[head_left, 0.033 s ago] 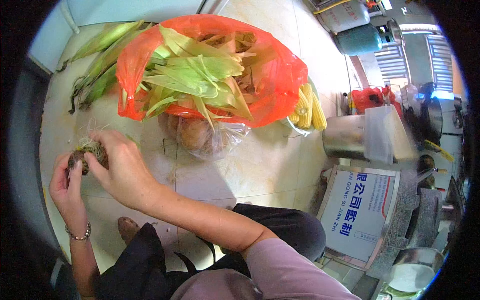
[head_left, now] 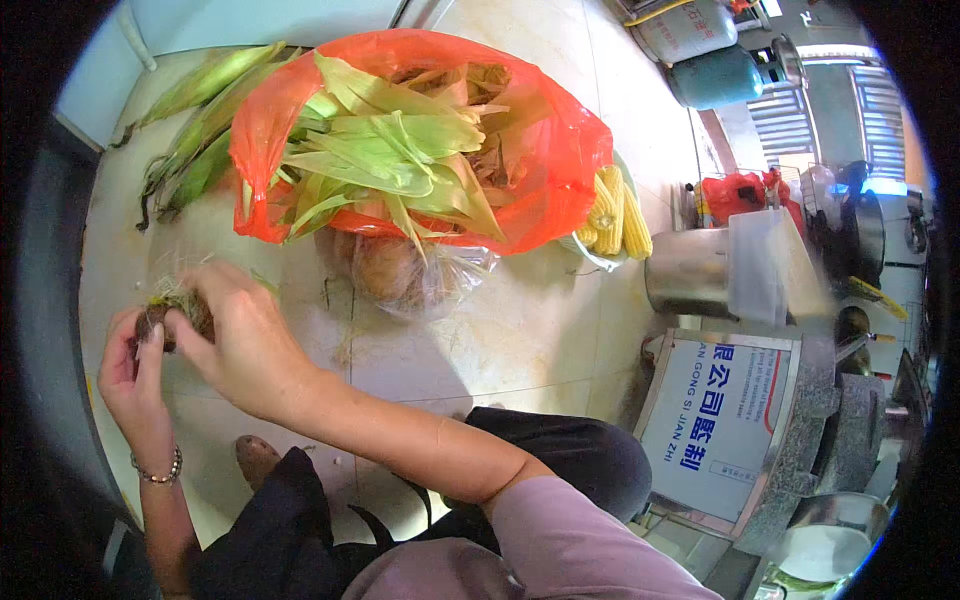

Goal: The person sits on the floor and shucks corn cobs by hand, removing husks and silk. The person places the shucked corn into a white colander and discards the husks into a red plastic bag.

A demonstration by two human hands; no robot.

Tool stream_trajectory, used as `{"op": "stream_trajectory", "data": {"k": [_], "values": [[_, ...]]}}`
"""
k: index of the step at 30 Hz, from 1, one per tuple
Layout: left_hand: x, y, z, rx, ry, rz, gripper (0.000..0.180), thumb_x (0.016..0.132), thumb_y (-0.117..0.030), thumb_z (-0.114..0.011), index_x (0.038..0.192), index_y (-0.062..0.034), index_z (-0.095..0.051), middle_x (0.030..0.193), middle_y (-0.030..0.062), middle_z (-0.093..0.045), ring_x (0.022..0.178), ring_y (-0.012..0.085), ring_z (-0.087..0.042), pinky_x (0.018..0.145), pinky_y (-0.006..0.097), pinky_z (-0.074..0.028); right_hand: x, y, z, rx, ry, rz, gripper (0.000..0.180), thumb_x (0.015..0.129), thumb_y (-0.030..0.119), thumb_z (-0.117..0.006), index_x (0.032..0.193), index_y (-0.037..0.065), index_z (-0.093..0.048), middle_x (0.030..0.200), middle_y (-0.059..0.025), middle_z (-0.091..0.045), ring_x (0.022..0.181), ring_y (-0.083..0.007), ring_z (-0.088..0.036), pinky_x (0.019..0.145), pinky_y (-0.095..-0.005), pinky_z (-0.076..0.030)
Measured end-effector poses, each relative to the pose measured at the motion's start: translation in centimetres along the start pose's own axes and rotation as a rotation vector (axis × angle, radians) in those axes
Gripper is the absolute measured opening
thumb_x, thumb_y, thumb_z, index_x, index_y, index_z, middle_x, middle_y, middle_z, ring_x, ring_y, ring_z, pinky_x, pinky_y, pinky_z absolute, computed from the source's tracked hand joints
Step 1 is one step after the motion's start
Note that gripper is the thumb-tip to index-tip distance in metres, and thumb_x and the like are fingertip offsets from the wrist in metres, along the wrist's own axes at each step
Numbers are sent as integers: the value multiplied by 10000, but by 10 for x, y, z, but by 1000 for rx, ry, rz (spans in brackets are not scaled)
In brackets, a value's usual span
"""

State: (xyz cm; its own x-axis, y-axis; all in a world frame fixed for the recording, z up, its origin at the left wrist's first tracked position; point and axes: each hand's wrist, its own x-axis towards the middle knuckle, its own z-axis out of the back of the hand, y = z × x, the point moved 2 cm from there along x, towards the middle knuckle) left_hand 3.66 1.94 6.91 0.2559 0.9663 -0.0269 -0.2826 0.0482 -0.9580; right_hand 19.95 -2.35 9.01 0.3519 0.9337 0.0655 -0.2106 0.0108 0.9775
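At the left, my left hand [head_left: 138, 365] pinches a dark brown, fibrous clump [head_left: 186, 312] with pale, hair-like strands sticking out of its top. My right hand [head_left: 235, 320] closes on the same clump from the other side, its thumb against the front and its fingers smeared by motion. The clump looks like corn silk, but its kind is not certain. Above and to the right stands a red plastic bag [head_left: 560, 150], heaped with green and yellowish corn husks [head_left: 385, 150].
Unshucked corn ears [head_left: 205, 85] lie at the upper left. Peeled yellow corn cobs [head_left: 622, 215] rest in a pale bowl beside the red bag. A clear plastic bag [head_left: 425, 280] with brown round things sits before it. A metal pot [head_left: 690, 275] and gas cylinders [head_left: 715, 78] stand to the right.
My right hand has shifted very slightly at the clump, and its fingers are more blurred. My left hand and everything around stay in place.
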Motion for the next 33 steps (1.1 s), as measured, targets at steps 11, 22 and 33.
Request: {"op": "stream_trajectory", "data": {"k": [11,22,33], "values": [[-8,18,10,-119,-29,8,246,910,-72,-519,1144,3,-507,1186,80,-515,1046,142,-503,880,267,-417,-2,-8,-9,118,121,141,144,743,59,-624,870,-9,-633,839,-189,-586,854,-374,-537,766,-425,-442],[-19,19,8,-413,-64,109,181,917,-72,-515,1086,-8,-519,1037,62,-574,938,120,-541,820,252,-443,-12,2,-15,-45,53,150,122,753,79,-611,804,-32,-607,836,-206,-569,831,-369,-545,736,-438,-460],[-22,17,3,-110,148,-7,449,957,-288,-447,1279,22,-403,1247,98,-461,1133,175,-437,984,335,-331,-17,-7,-25,-113,-77,433,177,721,15,-595,893,-20,-566,793,-164,-545,737,-336,-534,645,-400,-460]]}}
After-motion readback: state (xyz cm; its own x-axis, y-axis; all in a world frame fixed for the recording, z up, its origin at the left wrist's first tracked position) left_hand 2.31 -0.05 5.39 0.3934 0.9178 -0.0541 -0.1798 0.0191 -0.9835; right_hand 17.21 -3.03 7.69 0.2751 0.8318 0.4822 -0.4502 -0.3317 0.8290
